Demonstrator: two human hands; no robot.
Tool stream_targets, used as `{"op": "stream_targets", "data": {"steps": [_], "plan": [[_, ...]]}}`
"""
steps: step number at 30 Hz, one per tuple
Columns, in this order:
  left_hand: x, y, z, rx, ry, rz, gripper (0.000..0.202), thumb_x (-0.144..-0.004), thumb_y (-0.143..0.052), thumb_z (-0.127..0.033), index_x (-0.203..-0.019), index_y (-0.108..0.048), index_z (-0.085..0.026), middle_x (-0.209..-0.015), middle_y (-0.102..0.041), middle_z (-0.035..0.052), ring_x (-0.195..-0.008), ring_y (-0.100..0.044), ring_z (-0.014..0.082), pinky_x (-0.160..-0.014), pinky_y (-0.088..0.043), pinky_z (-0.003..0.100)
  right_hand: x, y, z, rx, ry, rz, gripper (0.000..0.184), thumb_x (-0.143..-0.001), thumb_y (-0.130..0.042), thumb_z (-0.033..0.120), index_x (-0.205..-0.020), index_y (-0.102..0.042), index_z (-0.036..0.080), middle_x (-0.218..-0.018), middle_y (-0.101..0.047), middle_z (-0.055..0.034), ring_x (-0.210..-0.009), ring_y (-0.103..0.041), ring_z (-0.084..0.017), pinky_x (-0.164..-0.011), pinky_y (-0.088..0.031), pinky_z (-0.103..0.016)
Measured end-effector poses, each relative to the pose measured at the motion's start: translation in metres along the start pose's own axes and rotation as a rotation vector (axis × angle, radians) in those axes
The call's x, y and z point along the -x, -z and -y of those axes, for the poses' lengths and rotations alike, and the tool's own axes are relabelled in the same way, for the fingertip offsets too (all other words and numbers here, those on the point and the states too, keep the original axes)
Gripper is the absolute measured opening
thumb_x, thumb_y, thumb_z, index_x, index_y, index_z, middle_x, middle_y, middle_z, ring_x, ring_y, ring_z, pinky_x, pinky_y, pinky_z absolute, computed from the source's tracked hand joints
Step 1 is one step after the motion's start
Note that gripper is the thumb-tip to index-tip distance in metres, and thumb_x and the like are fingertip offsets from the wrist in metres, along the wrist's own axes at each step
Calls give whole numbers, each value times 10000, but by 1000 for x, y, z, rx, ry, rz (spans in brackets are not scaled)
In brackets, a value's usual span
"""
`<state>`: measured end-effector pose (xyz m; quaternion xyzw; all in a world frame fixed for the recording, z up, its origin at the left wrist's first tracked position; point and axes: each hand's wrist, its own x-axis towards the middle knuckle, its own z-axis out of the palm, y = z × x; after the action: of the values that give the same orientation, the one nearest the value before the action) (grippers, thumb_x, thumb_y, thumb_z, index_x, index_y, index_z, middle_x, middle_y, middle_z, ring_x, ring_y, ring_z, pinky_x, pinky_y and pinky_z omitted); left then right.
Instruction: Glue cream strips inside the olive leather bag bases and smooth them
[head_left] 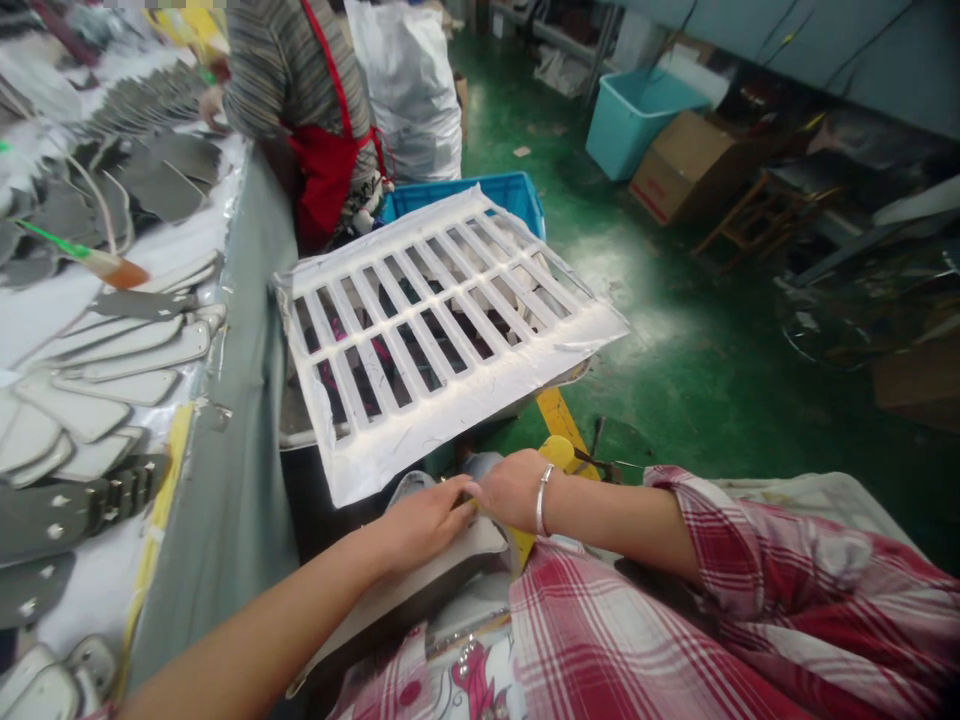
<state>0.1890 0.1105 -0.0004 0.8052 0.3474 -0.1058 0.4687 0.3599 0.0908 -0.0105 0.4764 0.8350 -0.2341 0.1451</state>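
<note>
My left hand (427,522) reaches in low at the middle, its fingers drawn together and their tips meeting the other hand. My right hand (517,488), with a silver bangle on the wrist, is closed, knuckles up. What the two hands pinch between them is hidden by the fingers. Just under them, in front of my body, lies a pale flat panel (480,543) with a dark edge. A yellow part (556,453) shows beside my right hand. Directly beyond my hands, a white slatted rack (442,420) lies tilted, with rough white covering around its rim.
At left stands a cloth-sided table (217,490) bearing several grey and white flat pieces (127,350) and a brush (112,268). A co-worker in a red apron (322,170) stands beside it. Beyond are a blue crate (517,190), white sack (412,90), turquoise bin (622,130) and cardboard box (679,165).
</note>
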Motion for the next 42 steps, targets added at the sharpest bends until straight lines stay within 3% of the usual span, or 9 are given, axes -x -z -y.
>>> {"op": "stream_targets", "data": {"steps": [6,9,14,19,22,26,35,38,42], "plan": [[14,5,7,-36,18,15,730,-752,-480,-574,-1342,-285,-191,-1351,-401,111,-1181,-424,280,-993,-314,400,8,10,-20,8,10,77,418,-884,-310,423,-905,-656,188,-690,-627,-122,-703,-608,-256,-568,-421,-325],[14,12,16,105,28,54,667,-803,-398,-573,-1352,-298,-207,-1392,-356,72,-1231,-374,243,-1043,-248,380,18,8,-39,-166,-101,9,520,-899,-237,443,-754,-639,147,-647,-590,-109,-631,-571,-204,-568,-387,-293],[6,21,24,340,-12,88,504,-853,-330,-533,-1256,-458,-259,-1298,-488,-9,-1166,-452,196,-1040,-258,334,42,-16,-55,-756,-145,9,536,-897,-216,464,-615,-533,136,-643,-545,-57,-601,-495,-135,-621,-388,-268],[1,18,33,435,30,137,476,-819,-398,-539,-1190,-531,-272,-1167,-596,-21,-1043,-545,210,-957,-357,337,65,-55,-46,-1551,-76,224,426,-682,-589,539,-786,-493,137,-729,-570,-22,-645,-548,-125,-614,-432,-248],[-3,15,36,439,78,68,477,-783,-458,-533,-1141,-578,-240,-1136,-616,-8,-1015,-558,220,-948,-359,337,74,-72,-38,-1805,-39,363,450,-649,-675,456,-888,-443,154,-730,-583,2,-585,-574,-106,-578,-449,-234],[-10,16,34,505,120,63,461,-759,-508,-490,-1110,-604,-207,-1087,-642,9,-974,-577,219,-927,-374,332,77,-79,-33,-1867,10,481,390,-747,-610,430,-932,-367,188,-710,-600,15,-520,-587,-102,-518,-456,-221],[-18,16,30,498,135,73,393,-762,-499,-385,-1089,-613,-201,-1010,-670,8,-899,-600,197,-891,-396,328,76,-80,-35,-1945,130,391,551,-683,-685,341,-1071,-329,178,-861,-604,-34,-596,-619,-130,-512,-486,-224],[-19,13,25,410,128,62,357,-781,-444,-335,-1069,-620,-217,-1021,-664,-7,-914,-594,189,-884,-401,305,78,-82,-38,-1982,150,446,584,-699,-674,313,-1104,-274,186,-832,-605,-22,-580,-622,-126,-522,-488,-221],[-19,2,9,177,113,-61,367,-792,-373,-251,-1076,-604,-238,-1064,-641,-14,-974,-567,181,-898,-390,283,79,-83,-40,-1967,124,469,512,-783,-588,365,-1102,-222,202,-735,-601,17,-502,-607,-108,-500,-480,-204]]}}
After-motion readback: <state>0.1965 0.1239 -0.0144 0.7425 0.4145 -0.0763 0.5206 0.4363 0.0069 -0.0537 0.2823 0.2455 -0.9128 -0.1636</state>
